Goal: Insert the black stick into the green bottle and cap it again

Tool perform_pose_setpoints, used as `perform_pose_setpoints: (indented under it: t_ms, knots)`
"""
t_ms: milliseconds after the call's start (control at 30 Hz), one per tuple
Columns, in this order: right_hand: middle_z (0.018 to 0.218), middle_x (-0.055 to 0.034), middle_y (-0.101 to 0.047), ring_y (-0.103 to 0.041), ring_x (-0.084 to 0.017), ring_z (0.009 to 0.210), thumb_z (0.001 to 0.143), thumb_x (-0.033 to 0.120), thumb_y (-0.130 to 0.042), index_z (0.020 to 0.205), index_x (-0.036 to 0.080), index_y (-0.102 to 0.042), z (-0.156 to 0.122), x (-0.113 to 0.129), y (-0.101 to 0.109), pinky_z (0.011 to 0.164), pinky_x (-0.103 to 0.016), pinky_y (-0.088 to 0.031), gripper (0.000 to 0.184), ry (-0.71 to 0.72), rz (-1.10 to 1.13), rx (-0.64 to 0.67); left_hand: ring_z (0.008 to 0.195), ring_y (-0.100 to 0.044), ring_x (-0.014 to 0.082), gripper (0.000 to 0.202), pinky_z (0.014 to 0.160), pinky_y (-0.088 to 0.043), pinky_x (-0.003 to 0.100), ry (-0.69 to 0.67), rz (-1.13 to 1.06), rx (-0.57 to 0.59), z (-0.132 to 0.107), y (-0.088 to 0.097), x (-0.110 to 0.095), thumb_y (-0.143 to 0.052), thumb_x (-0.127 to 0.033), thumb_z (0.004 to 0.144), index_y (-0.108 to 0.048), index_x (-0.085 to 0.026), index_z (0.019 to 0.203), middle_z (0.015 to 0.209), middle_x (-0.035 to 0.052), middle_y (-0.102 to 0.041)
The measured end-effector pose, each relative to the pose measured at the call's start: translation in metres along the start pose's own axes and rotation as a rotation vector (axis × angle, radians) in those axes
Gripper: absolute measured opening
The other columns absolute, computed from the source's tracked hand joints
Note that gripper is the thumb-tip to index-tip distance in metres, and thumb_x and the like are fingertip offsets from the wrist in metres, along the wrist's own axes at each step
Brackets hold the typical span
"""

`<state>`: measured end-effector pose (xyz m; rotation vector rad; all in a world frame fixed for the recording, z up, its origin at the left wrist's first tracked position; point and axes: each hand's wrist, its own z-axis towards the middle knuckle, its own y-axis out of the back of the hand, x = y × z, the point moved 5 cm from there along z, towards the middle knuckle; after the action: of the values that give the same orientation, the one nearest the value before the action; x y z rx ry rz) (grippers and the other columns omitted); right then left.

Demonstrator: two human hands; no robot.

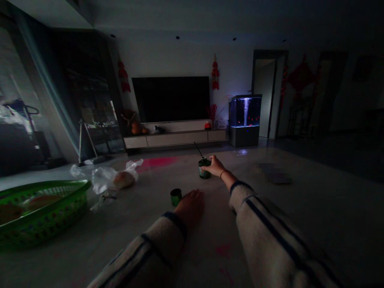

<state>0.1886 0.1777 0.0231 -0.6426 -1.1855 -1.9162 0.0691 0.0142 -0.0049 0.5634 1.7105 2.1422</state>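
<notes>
My right hand (213, 166) is wrapped around the right side of a small dark green glass bottle (204, 173) on the table. A thin dark stick (198, 149) leans up and left out of the bottle's neck. Closer to me, my left hand (192, 202) lies flat on the tabletop with fingers stretched out, holding nothing visible. Just left of that hand stands a short green cylinder (175, 197), like a cup or cap; in this dim light I cannot tell which.
At left sits a green plastic basket (66, 212) with round brownish things inside. A clear plastic bag (103, 178) and a round brownish item (124, 180) lie beside it. A blurred-out flat object (274, 174) rests at right. Beyond are a television (171, 99) and a lit aquarium (245, 112).
</notes>
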Motion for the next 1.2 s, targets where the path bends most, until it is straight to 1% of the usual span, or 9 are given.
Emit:
perform_pose_setpoints:
  t_ms: [133, 333, 600, 800, 900, 1000, 1067, 1133, 1200]
  knots:
    - [0.109, -0.0140, -0.056, -0.055, -0.022, 0.100, 0.049, 0.035, -0.076, 0.104, 0.015, -0.045, 0.003, -0.004, -0.002, 0.084, -0.033, -0.042, 0.065, 0.025, 0.050, 0.039, 0.119, -0.043, 0.0243, 0.042, 0.101, -0.034, 0.038, 0.023, -0.007, -0.002, -0.001, 0.000, 0.002, -0.027, -0.021, 0.087, -0.045, -0.005, 0.121, 0.127, 0.0177, -0.048]
    - [0.117, -0.0151, -0.053, -0.051, -0.022, 0.109, 0.052, 0.029, -0.076, 0.105, 0.014, -0.047, 0.010, -0.016, -0.008, 0.089, -0.034, -0.040, 0.063, 0.050, 0.161, 0.075, 0.120, -0.041, 0.0251, 0.043, 0.102, -0.032, 0.041, -0.009, -0.009, 0.017, 0.000, -0.003, 0.002, -0.026, -0.021, 0.087, -0.044, -0.003, 0.123, 0.128, 0.0190, -0.047]
    - [0.108, -0.0105, -0.059, -0.055, -0.018, 0.102, 0.056, 0.020, -0.073, 0.096, 0.014, -0.052, 0.012, -0.014, -0.009, 0.086, -0.032, -0.042, 0.046, 0.082, 0.207, 0.123, 0.121, -0.041, 0.0243, 0.042, 0.101, -0.032, 0.041, 0.017, -0.046, 0.010, 0.001, -0.003, 0.003, -0.027, -0.021, 0.087, -0.044, -0.006, 0.122, 0.127, 0.0184, -0.047]
    - [0.104, -0.0095, -0.061, -0.057, -0.017, 0.098, 0.056, 0.020, -0.073, 0.096, 0.014, -0.054, 0.009, -0.012, -0.007, 0.085, -0.031, -0.043, 0.044, 0.067, 0.214, 0.116, 0.120, -0.042, 0.0251, 0.041, 0.101, -0.034, 0.040, 0.020, -0.027, 0.019, 0.001, -0.002, 0.003, -0.029, -0.021, 0.087, -0.045, -0.006, 0.122, 0.127, 0.0190, -0.048]
    - [0.105, -0.0103, -0.060, -0.056, -0.019, 0.099, 0.053, 0.023, -0.075, 0.098, 0.014, -0.055, 0.008, -0.011, -0.004, 0.086, -0.033, -0.043, 0.050, 0.042, 0.210, 0.086, 0.120, -0.042, 0.0249, 0.042, 0.102, -0.033, 0.040, 0.002, -0.005, 0.003, 0.001, -0.004, 0.003, -0.029, -0.020, 0.087, -0.045, -0.005, 0.122, 0.127, 0.0192, -0.048]
    - [0.112, -0.0124, -0.057, -0.054, -0.021, 0.104, 0.055, 0.032, -0.074, 0.105, 0.014, -0.054, 0.011, -0.005, 0.002, 0.088, -0.034, -0.042, 0.057, 0.031, 0.208, 0.028, 0.118, -0.044, 0.0248, 0.041, 0.100, -0.035, 0.040, 0.012, 0.000, -0.006, 0.001, -0.002, 0.003, -0.029, -0.020, 0.086, -0.046, -0.006, 0.121, 0.126, 0.0187, -0.048]
    - [0.116, -0.0127, -0.055, -0.052, -0.021, 0.107, 0.060, 0.035, -0.070, 0.108, 0.015, -0.053, 0.014, 0.005, 0.007, 0.088, -0.033, -0.042, 0.055, 0.042, 0.212, -0.013, 0.118, -0.045, 0.0248, 0.041, 0.099, -0.037, 0.040, 0.010, -0.001, -0.010, 0.000, -0.001, 0.002, -0.029, -0.021, 0.087, -0.047, -0.006, 0.120, 0.125, 0.0185, -0.049]
    - [0.116, -0.0106, -0.055, -0.053, -0.020, 0.105, 0.065, 0.033, -0.067, 0.107, 0.016, -0.055, 0.016, 0.018, 0.013, 0.087, -0.031, -0.042, 0.047, 0.091, 0.198, -0.041, 0.118, -0.045, 0.0248, 0.040, 0.098, -0.037, 0.040, 0.003, 0.000, -0.015, 0.000, 0.001, 0.001, -0.029, -0.021, 0.087, -0.047, -0.007, 0.120, 0.125, 0.0183, -0.050]
    - [0.108, -0.0078, -0.061, -0.056, -0.019, 0.100, 0.068, 0.028, -0.064, 0.099, 0.017, -0.060, 0.016, 0.033, 0.019, 0.085, -0.029, -0.043, 0.033, 0.175, 0.149, -0.058, 0.118, -0.044, 0.0246, 0.041, 0.100, -0.036, 0.039, 0.009, 0.001, -0.013, 0.000, 0.001, 0.000, -0.029, -0.021, 0.087, -0.047, -0.007, 0.121, 0.126, 0.0179, -0.049]
